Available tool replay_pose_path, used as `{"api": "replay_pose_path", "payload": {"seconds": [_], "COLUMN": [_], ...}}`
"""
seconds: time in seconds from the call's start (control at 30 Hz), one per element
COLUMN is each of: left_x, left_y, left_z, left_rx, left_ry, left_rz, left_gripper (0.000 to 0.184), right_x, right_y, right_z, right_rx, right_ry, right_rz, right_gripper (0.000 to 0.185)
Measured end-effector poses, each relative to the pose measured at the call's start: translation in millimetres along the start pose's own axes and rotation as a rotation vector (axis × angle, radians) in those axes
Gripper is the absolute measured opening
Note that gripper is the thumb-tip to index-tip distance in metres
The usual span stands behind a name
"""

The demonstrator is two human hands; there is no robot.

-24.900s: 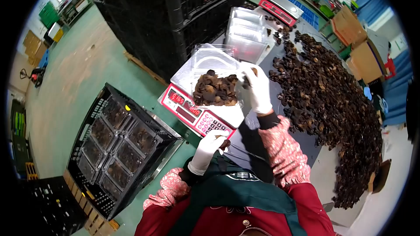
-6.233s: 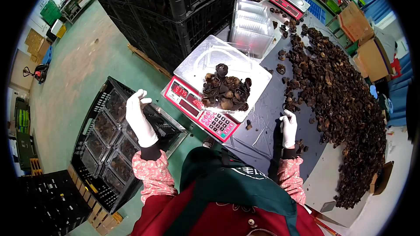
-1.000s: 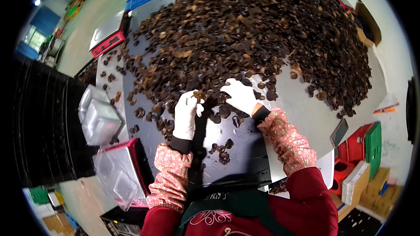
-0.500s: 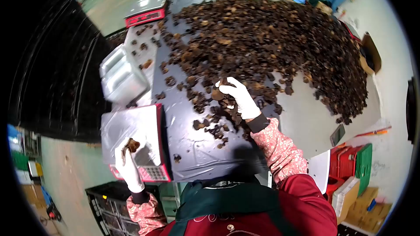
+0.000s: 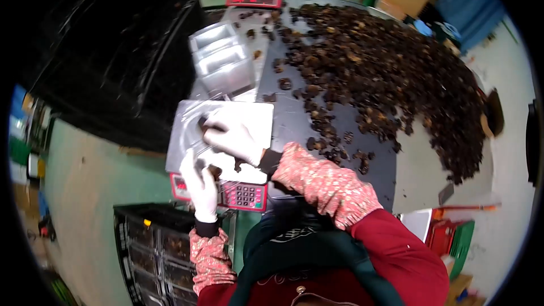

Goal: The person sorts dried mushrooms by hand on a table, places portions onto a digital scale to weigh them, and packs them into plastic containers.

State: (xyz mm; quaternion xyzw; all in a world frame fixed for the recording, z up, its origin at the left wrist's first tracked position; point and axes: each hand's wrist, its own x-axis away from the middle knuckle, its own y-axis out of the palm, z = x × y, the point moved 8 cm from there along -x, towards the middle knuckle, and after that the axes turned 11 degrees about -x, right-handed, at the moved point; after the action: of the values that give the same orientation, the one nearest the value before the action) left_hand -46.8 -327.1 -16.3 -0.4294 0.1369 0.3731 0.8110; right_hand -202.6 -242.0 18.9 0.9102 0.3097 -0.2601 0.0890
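My right hand, in a white glove, is over the pan of the near scale. Its fingers are closed around a dark brown mushroom piece, blurred by motion. My left hand, also white-gloved, is at the scale's front left edge, fingers curled around a brown mushroom piece. Something clear, like a thin plastic tray, seems to lie on the pan; glare and blur hide its shape. A small dark piece shows below my right wrist. The scale's keypad faces me.
A large heap of dark brown mushroom pieces covers the table's right side. Behind the near scale stand stacked clear plastic trays, with a second red scale farther back. Black crates rise at left; more crates stand below.
My right hand has moved left from the heap to the near scale, carrying mushroom. My left hand stays by the scale with its piece. The view has turned, shifting the table rightward.
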Motion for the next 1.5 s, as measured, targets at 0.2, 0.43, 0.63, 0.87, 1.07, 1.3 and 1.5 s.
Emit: {"api": "replay_pose_path", "payload": {"seconds": [0.2, 0.43, 0.63, 0.87, 1.07, 1.3, 1.5], "left_x": [-11.6, -17.0, -11.4, 38.0, 62.2, 67.9, 38.0], "left_y": [9.3, 19.2, 6.2, 215.2, 365.1, 361.3, 291.0], "left_z": [13.3, 0.7, 76.3, 242.2, 278.7, 263.5, 255.2], "left_rx": [-0.110, -0.280, -0.287, 0.170, -0.360, -0.306, 0.244], "left_ry": [0.020, 0.138, 0.160, 0.335, 0.464, 0.384, 0.009], "left_rz": [-0.061, -0.135, 0.121, -0.474, -0.670, -0.653, -0.569], "left_gripper": [0.069, 0.063, 0.045, 0.033, 0.042, 0.022, 0.011], "right_x": [48.3, 45.4, 112.9, 223.3, 151.7, 155.3, 159.9], "right_y": [36.7, -13.2, -244.0, -465.9, -454.4, -464.1, -479.3], "right_z": [-14.9, -48.8, -71.2, -3.2, 19.5, 29.3, 36.2], "right_rx": [0.776, 0.475, 0.978, 1.363, 1.359, 1.137, 1.048], "right_ry": [-0.227, -0.152, -0.057, 0.624, 0.436, 0.188, 0.180], "right_rz": [-0.647, -0.520, 0.178, 0.408, -0.058, -0.258, -0.164], "right_gripper": [0.052, 0.057, 0.056, 0.104, 0.091, 0.030, 0.017]}}
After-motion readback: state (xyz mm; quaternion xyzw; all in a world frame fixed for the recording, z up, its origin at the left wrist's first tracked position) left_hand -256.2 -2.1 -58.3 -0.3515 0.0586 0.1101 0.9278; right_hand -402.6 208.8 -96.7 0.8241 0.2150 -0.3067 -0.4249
